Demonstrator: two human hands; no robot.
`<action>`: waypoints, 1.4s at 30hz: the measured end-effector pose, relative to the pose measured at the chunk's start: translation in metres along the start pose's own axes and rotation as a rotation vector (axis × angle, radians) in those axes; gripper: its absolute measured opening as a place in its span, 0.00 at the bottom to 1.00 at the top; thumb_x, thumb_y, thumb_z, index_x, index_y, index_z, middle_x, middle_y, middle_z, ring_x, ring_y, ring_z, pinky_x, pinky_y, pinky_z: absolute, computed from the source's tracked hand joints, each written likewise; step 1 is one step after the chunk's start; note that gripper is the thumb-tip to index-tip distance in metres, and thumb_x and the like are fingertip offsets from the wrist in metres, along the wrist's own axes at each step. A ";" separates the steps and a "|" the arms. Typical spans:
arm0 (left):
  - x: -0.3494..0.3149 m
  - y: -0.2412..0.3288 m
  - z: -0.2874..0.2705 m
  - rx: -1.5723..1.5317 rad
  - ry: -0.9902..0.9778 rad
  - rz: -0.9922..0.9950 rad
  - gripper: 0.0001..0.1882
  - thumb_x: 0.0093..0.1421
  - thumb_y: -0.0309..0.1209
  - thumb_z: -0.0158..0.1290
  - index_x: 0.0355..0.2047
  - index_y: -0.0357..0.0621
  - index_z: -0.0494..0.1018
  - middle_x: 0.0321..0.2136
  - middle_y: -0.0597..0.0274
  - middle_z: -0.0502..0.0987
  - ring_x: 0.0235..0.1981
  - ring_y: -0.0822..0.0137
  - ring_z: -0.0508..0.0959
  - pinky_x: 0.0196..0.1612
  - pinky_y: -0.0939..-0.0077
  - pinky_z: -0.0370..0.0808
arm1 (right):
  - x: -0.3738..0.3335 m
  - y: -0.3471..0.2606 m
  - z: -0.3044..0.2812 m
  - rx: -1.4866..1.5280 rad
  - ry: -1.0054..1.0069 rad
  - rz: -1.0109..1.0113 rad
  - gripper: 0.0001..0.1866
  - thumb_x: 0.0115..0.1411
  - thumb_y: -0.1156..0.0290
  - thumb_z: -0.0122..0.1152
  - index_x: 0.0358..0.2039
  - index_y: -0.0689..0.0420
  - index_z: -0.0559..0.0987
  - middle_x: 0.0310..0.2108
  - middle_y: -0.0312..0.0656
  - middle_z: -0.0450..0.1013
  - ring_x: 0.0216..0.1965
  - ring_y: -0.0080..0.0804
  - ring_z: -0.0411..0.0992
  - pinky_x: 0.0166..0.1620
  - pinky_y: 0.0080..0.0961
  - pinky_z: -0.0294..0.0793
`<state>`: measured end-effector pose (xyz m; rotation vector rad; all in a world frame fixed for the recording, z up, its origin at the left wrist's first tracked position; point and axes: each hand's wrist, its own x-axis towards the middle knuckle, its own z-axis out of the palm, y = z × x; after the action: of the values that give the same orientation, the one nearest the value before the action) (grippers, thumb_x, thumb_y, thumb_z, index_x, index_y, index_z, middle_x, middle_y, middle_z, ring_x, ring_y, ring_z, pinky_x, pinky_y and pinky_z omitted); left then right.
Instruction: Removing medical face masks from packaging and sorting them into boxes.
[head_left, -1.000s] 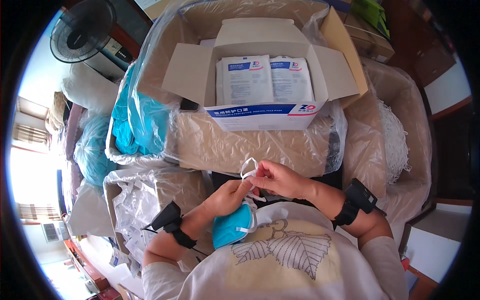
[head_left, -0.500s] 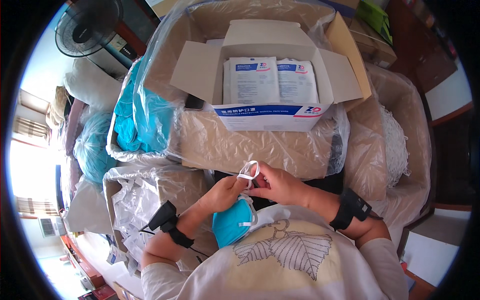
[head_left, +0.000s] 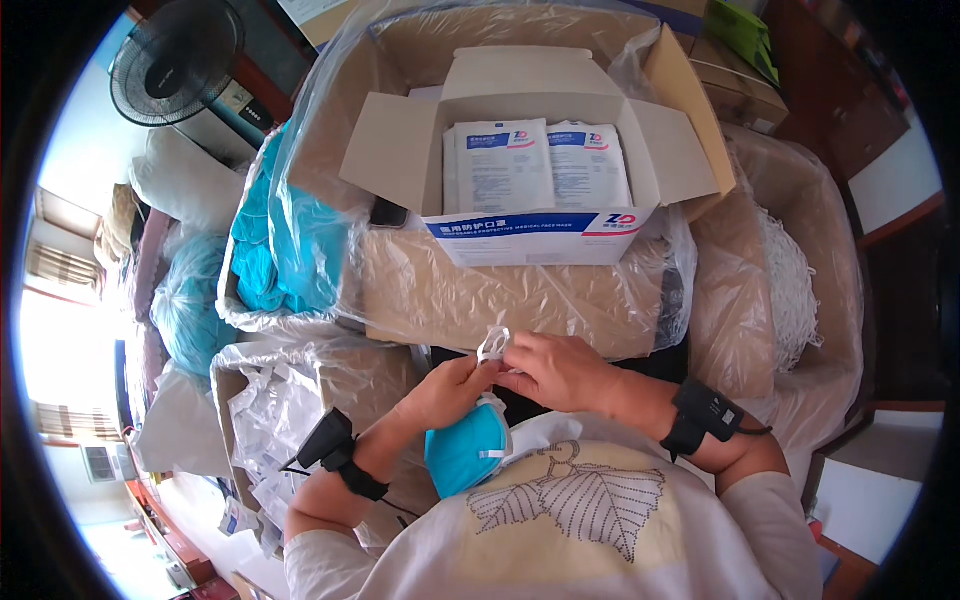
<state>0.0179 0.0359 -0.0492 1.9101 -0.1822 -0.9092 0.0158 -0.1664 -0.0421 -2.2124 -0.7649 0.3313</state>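
Cardboard cartons lined with clear plastic crowd the space in front of the seated person, with a black pedestal fan (head_left: 175, 62) standing at the upper left. On top of the middle plastic-covered brown carton (head_left: 500, 295) sits an open white cardboard box (head_left: 520, 150) with a blue stripe, holding two flat white sealed packets (head_left: 535, 165) side by side.

Close to the person's chest, the left hand (head_left: 445, 390) and the right hand (head_left: 560, 370) meet at the fingertips. Both pinch a thin white elastic ear loop (head_left: 493, 345), which curls upward just above the fingers; the right hand's thumb and forefinger close narrowly on it, and the left hand's fingers grip it from the other side. A blue cup-shaped face mask (head_left: 465, 450) hangs directly beneath the left hand, touching its palm side and resting against the person's white shirt, below and slightly left of the right hand.

Each wrist carries a black strapped device. Left of the hands lies a carton of clear plastic wrappers (head_left: 270, 420); further up, a bag of blue masks (head_left: 275, 240). At the right, a bag of white elastic cords (head_left: 790, 290).
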 end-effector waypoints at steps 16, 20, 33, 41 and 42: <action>-0.001 0.012 -0.004 -0.080 -0.397 0.004 0.18 0.65 0.38 0.37 0.43 0.37 0.68 0.33 0.62 0.73 0.35 0.74 0.70 0.42 0.77 0.67 | -0.010 -0.003 -0.018 0.236 -0.365 0.068 0.14 0.60 0.61 0.47 0.34 0.59 0.74 0.31 0.50 0.73 0.34 0.48 0.71 0.37 0.37 0.69; 0.000 0.027 -0.001 0.066 -0.472 0.068 0.16 0.63 0.38 0.40 0.44 0.39 0.67 0.32 0.55 0.73 0.36 0.69 0.72 0.43 0.74 0.67 | -0.018 -0.006 -0.032 0.385 -0.477 0.110 0.18 0.61 0.58 0.44 0.37 0.59 0.74 0.33 0.51 0.72 0.36 0.46 0.71 0.39 0.35 0.68; -0.025 0.063 -0.011 0.522 -0.553 0.401 0.14 0.49 0.28 0.50 0.38 0.44 0.70 0.30 0.52 0.74 0.34 0.49 0.73 0.33 0.61 0.70 | -0.065 -0.014 -0.040 0.803 -0.688 0.381 0.16 0.64 0.60 0.40 0.31 0.59 0.70 0.25 0.34 0.64 0.29 0.21 0.61 0.35 0.21 0.63; -0.052 0.007 -0.048 0.460 -0.232 0.377 0.09 0.52 0.25 0.46 0.35 0.41 0.70 0.31 0.56 0.75 0.33 0.59 0.75 0.34 0.71 0.71 | -0.132 0.026 -0.091 0.858 -0.646 0.664 0.15 0.64 0.62 0.41 0.33 0.61 0.71 0.25 0.34 0.65 0.29 0.21 0.64 0.33 0.21 0.67; -0.054 0.002 -0.054 0.425 -0.217 0.216 0.09 0.53 0.24 0.46 0.35 0.41 0.70 0.31 0.57 0.75 0.33 0.62 0.75 0.34 0.74 0.71 | -0.137 0.039 -0.088 0.934 -0.578 0.810 0.14 0.64 0.63 0.42 0.34 0.60 0.71 0.24 0.34 0.65 0.29 0.21 0.64 0.32 0.20 0.67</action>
<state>0.0159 0.0993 -0.0067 2.1184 -0.7484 -0.9835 -0.0362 -0.3226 -0.0117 -1.3937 0.1106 1.4339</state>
